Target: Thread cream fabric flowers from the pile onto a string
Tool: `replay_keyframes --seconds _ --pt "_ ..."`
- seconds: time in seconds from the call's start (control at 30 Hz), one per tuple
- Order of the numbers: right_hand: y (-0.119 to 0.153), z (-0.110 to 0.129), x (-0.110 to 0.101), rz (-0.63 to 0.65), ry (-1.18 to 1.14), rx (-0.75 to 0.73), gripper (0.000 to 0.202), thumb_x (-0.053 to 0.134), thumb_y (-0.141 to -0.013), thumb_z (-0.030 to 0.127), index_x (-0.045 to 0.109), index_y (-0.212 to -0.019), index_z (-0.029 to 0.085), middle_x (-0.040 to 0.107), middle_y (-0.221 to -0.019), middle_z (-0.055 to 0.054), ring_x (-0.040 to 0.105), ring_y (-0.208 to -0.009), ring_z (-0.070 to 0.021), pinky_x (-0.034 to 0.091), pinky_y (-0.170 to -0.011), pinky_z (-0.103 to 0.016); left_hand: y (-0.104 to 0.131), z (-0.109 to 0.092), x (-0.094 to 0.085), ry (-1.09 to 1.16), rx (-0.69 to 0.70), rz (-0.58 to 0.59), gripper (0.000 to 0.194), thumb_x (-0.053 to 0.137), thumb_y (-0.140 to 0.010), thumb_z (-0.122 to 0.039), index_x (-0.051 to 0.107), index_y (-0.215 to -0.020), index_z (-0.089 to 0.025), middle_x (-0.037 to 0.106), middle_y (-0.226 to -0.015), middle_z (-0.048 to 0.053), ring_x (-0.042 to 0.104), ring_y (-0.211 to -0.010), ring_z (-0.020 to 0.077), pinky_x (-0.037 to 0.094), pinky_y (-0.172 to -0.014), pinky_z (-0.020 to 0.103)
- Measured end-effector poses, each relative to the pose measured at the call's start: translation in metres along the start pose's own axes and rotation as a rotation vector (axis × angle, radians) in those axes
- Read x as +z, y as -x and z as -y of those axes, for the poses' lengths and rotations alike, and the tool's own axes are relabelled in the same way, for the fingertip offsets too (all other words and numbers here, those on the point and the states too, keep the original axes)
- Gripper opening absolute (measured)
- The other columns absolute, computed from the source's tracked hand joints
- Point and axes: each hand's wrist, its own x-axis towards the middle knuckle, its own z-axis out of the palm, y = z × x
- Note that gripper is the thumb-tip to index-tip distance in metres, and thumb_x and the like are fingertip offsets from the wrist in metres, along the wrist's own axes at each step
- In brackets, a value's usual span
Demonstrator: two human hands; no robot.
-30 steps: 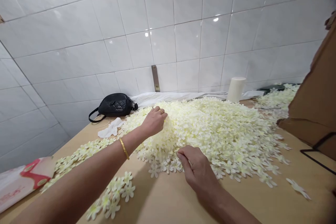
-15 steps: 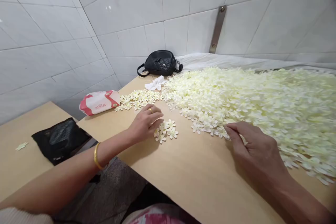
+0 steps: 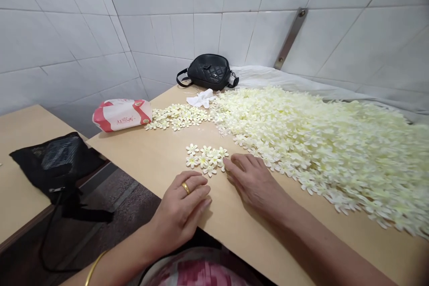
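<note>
A small cluster of loose white flower heads with yellow-green centres [image 3: 203, 160], likely artificial, lies flat on the wooden table [image 3: 154, 156]. At the cluster's right edge, my right hand [image 3: 251, 181] has its fingertips on one flower, its fingers bent and partly covering it. Just below the cluster rests my left hand [image 3: 184, 203], fingers loosely curved and no object visible in it; a gold ring is on one finger. To the right spreads a large heap of the same flowers [image 3: 311, 138].
Behind the cluster lies another patch of flowers [image 3: 177, 116], beside a red-and-white packet [image 3: 123, 115]. Crumpled white tissue [image 3: 201, 98] and a black handbag [image 3: 209, 72] are near the tiled wall. A black pouch [image 3: 55, 161] sits on the left-hand table.
My right hand has moved left from the heap's edge to the cluster. My left hand has drawn back toward me from the flowers. The cluster looks more spread out, and the view has shifted.
</note>
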Motion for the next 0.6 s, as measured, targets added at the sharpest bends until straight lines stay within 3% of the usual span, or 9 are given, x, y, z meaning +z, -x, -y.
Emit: replay_keyframes --seconds 0.17,0.33,0.47,0.6 --pt "0.038 0.001 -0.006 0.024 0.085 0.059 0.036 0.044 -0.080 0.011 0.049 -0.114 0.019 0.053 -0.106 -0.011 0.043 -0.099 -0.0247 0.034 -0.082 -0.039 0.002 -0.005 0.005 0.089 0.043 -0.001 0.025 0.049 -0.075 -0.004 0.054 -0.097 -0.013 0.060 -0.089 0.010 0.051 -0.087 0.0180 0.046 -0.078 0.034" --pt "0.096 0.011 -0.019 -0.001 -0.087 0.280 0.037 0.039 -0.083 0.014 0.044 -0.120 0.017 0.051 -0.112 -0.013 0.045 -0.102 -0.0234 0.039 -0.084 -0.039 -0.008 -0.017 0.023 0.129 0.180 0.154 0.021 0.045 -0.078 -0.008 0.054 -0.096 -0.014 0.062 -0.090 0.011 0.055 -0.079 0.0170 0.049 -0.070 0.030" --pt "0.115 0.018 -0.027 -0.155 -0.241 0.486 0.038 0.034 -0.086 0.016 0.041 -0.123 0.018 0.051 -0.111 -0.012 0.048 -0.103 -0.0209 0.044 -0.083 -0.036 -0.022 -0.032 0.043 0.075 0.370 0.176 0.027 0.043 -0.078 -0.009 0.053 -0.103 -0.009 0.060 -0.104 0.015 0.054 -0.095 0.0207 0.048 -0.084 0.035" --pt "0.117 0.019 -0.029 -0.157 -0.258 0.467 0.038 0.035 -0.083 0.010 0.045 -0.119 0.016 0.052 -0.109 -0.013 0.048 -0.102 -0.0210 0.044 -0.084 -0.037 -0.034 -0.039 0.058 -0.008 0.474 0.280 0.036 0.042 -0.076 -0.006 0.048 -0.111 -0.005 0.052 -0.119 0.018 0.044 -0.115 0.0233 0.039 -0.097 0.039"
